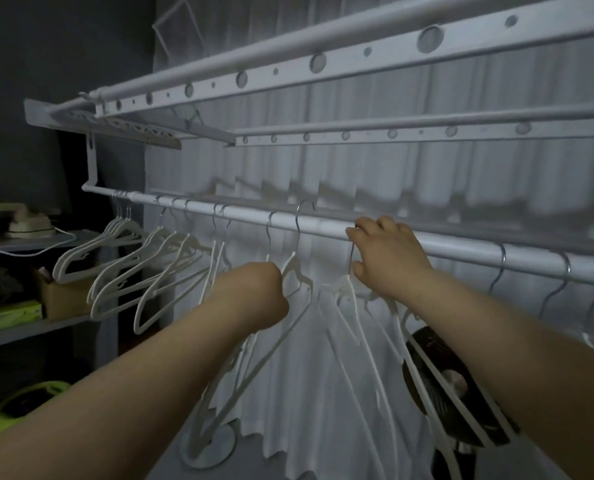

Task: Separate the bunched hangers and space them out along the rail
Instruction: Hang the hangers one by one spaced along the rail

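1. The white rail (247,216) runs across the view from left to right. My left hand (257,296) is closed around the neck of one white hanger (293,271). Its metal hook (304,211) sits high over the rail, and I cannot tell whether it has lifted clear.
2. My right hand (389,251) is up at the rail, with fingers curled and pinching hook wire at the top of the bunched hangers (354,296), which fan out just below it.
3. The held hanger hangs close to the bunch. If its notched shoulder is caught on a neighbour, pulling left may drag several along instead of one.
4. If the hook is off the rail, a loose grip at the neck may let the hanger swing or drop.
5. The spaced hangers (170,247) to the left already lean together. Setting this one too near them would start a new clump.
6. My right hand hides the hooks it holds, so I cannot count them. Letting go carelessly may leave some still crossed.
7. The light is dim, which makes the thin wire hard to judge against the pale curtain (427,174).
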